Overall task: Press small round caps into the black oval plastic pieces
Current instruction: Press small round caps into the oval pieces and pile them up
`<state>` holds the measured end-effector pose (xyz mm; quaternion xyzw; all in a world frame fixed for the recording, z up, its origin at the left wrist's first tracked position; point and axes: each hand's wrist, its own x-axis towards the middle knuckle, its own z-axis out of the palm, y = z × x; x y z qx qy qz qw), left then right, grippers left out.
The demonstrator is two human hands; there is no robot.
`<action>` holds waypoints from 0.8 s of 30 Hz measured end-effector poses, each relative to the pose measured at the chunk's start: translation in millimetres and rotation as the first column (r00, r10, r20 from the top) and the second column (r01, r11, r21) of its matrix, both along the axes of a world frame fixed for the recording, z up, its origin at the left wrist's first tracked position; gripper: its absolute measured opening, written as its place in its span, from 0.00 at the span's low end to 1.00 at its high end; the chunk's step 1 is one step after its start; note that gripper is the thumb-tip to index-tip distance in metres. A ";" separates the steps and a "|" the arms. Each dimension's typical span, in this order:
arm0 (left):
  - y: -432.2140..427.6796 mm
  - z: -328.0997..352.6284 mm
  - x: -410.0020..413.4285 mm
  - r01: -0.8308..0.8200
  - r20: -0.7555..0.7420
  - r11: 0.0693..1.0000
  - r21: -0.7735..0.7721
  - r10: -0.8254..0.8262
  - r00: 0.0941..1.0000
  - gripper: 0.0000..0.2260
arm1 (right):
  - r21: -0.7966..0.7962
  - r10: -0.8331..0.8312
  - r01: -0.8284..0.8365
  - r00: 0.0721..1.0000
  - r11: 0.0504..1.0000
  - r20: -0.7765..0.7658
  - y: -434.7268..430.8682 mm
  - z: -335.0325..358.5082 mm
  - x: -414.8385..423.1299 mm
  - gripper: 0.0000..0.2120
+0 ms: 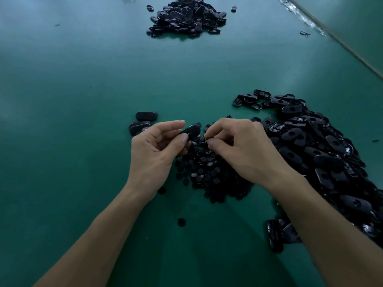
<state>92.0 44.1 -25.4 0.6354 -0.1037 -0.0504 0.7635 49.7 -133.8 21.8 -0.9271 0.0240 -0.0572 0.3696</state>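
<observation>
**A:** Which way is the oval piece lying from your grip?

**B:** I'm pinching the oval piece [191, 130] by its near end between the thumb and forefinger of my left hand [153, 154]. Its long axis is running up and to the right, away from my palm, so the free end is pointing at my right hand [240, 146].

**A:** And the cap?

**B:** I'm nipping what looks like one small cap [206, 139] between my right thumb and forefinger. It's hanging just beside the piece's free end, a little lower. I can't tell whether they're touching. I'm judging the right hand should be bringing the cap left and up to the hole, though I can't make the hole out.

**A:** Around you?

**B:** The heap of caps [207, 175] is lying right under both hands. The big pile of pieces [323, 154] is spreading off to my right. A few loose pieces [145, 117] are sitting just beyond my left fingers on the green table [72, 121].
</observation>
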 end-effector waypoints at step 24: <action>-0.6 -0.6 -1.5 0.027 0.096 0.989 0.143 -0.041 0.995 0.15 | 0.217 -0.043 0.032 0.998 0.976 0.049 8.7 8.5 0.2 0.07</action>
